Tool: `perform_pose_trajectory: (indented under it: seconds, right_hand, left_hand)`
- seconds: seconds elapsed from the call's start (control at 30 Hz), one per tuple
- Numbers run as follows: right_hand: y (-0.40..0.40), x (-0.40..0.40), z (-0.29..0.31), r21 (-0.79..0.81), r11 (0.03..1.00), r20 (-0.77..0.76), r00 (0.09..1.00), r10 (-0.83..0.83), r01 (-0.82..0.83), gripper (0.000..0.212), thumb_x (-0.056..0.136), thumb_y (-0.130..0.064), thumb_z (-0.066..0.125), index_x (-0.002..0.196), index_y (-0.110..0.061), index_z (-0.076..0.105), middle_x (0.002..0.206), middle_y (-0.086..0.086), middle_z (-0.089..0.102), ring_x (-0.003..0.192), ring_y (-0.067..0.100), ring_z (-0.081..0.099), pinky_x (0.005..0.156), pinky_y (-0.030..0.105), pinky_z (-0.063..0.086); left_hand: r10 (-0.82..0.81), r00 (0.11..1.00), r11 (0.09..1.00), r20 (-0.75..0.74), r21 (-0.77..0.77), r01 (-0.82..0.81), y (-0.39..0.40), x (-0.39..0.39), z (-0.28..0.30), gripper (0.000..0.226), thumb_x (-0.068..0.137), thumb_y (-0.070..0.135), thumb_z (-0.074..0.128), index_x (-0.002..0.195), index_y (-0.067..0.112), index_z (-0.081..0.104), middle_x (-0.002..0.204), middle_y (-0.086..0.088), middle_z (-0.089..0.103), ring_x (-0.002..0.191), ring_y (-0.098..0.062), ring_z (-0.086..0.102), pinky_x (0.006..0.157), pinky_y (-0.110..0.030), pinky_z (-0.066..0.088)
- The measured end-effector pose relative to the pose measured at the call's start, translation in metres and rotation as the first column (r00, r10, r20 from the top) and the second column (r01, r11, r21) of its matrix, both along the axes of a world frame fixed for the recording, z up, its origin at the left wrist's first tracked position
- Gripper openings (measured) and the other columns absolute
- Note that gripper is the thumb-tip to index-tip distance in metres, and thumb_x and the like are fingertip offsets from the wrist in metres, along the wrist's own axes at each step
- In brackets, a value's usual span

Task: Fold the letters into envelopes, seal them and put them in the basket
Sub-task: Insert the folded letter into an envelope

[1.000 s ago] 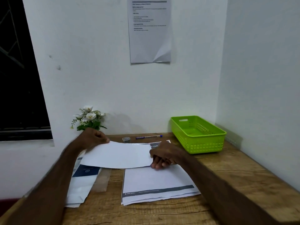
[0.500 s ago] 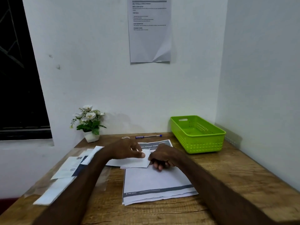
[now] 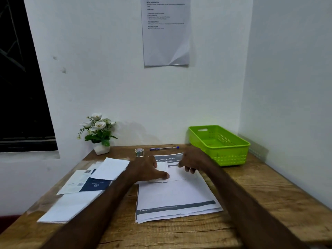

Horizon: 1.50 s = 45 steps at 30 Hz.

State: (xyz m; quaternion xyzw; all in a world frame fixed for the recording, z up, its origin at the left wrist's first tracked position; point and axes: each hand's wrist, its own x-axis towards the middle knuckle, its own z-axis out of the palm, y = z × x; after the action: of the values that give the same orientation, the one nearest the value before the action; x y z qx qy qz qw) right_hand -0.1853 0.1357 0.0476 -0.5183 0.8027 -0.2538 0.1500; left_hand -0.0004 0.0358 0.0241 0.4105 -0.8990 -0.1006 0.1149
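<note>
A stack of printed letters (image 3: 177, 198) lies in the middle of the wooden desk. On its far end my left hand (image 3: 145, 169) presses flat on a small folded white sheet (image 3: 162, 174), thumb stretched along the fold. Just to the right, my right hand (image 3: 193, 161) hovers above the stack with loosely bent fingers and holds nothing. Several white and dark blue envelopes (image 3: 80, 187) are spread at the left. The green basket (image 3: 231, 157) stands at the back right with nothing in it.
A roll of clear tape (image 3: 139, 152) and a blue pen (image 3: 164, 148) lie near the back wall. A small pot of white flowers (image 3: 98, 133) stands at the back left. Walls close off the back and the right side of the desk (image 3: 260, 191).
The sheet was held wide between both hands; it has been folded much smaller and now lies on the stack under my left hand. My right hand has let go and lifted off.
</note>
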Motion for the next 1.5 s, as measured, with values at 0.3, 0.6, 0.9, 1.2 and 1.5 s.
perform_pose_trajectory:
  seconds: [0.3,0.6,0.9,1.2,1.5]
  right_hand:
    - [-0.005,-0.019,0.0,0.347,0.937,-0.085,0.993,0.083,-0.048,0.055,0.063,-0.054,0.091,0.065,-0.015,0.052,0.062,0.003,0.055,0.036,0.016,0.044,0.042,0.017,0.038]
    - [-0.002,-0.015,0.005,0.37,0.928,-0.072,0.995,0.066,-0.035,0.062,0.051,-0.059,0.094,0.066,-0.019,0.049,0.061,0.0,0.048,0.045,0.018,0.04,0.043,0.02,0.034]
    - [0.004,-0.003,0.008,0.372,0.925,-0.067,0.992,0.11,-0.077,0.056,0.06,-0.059,0.091,0.073,-0.021,0.052,0.071,-0.003,0.054,0.059,0.014,0.052,0.049,0.022,0.045]
    - [0.005,0.002,0.01,0.283,0.95,0.03,0.991,0.128,-0.131,0.06,0.071,-0.034,0.092,0.116,-0.009,0.063,0.086,0.001,0.063,0.068,0.013,0.057,0.052,0.023,0.047]
    - [0.013,0.0,0.015,0.081,0.995,0.301,0.953,0.035,-0.062,0.021,0.082,-0.007,0.081,0.093,-0.007,0.063,0.08,0.013,0.062,0.057,0.018,0.055,0.038,0.018,0.043]
  left_hand:
    - [0.111,0.994,0.992,-0.019,-0.066,-0.112,0.004,-0.008,-0.004,0.066,0.061,0.073,0.062,0.106,0.024,0.06,0.103,0.006,0.066,0.103,-0.019,0.064,0.086,-0.034,0.052]
    - [0.186,0.981,0.963,0.046,-0.205,-0.173,0.015,-0.02,-0.005,0.056,0.071,0.064,0.064,0.109,0.023,0.063,0.112,0.004,0.069,0.102,-0.021,0.064,0.076,-0.03,0.043]
    - [0.174,0.979,0.958,0.105,-0.248,-0.143,0.021,-0.016,-0.001,0.048,0.079,0.06,0.061,0.109,0.023,0.066,0.113,0.002,0.071,0.104,-0.022,0.065,0.075,-0.03,0.04]
    - [0.175,0.98,0.948,0.092,-0.286,-0.142,0.027,-0.012,0.003,0.045,0.077,0.056,0.066,0.108,0.023,0.067,0.11,0.002,0.071,0.104,-0.022,0.066,0.074,-0.028,0.039]
    - [0.136,0.983,0.952,0.12,-0.291,-0.096,0.031,-0.009,0.005,0.049,0.08,0.056,0.064,0.118,0.025,0.065,0.121,0.002,0.069,0.112,-0.022,0.063,0.089,-0.031,0.048]
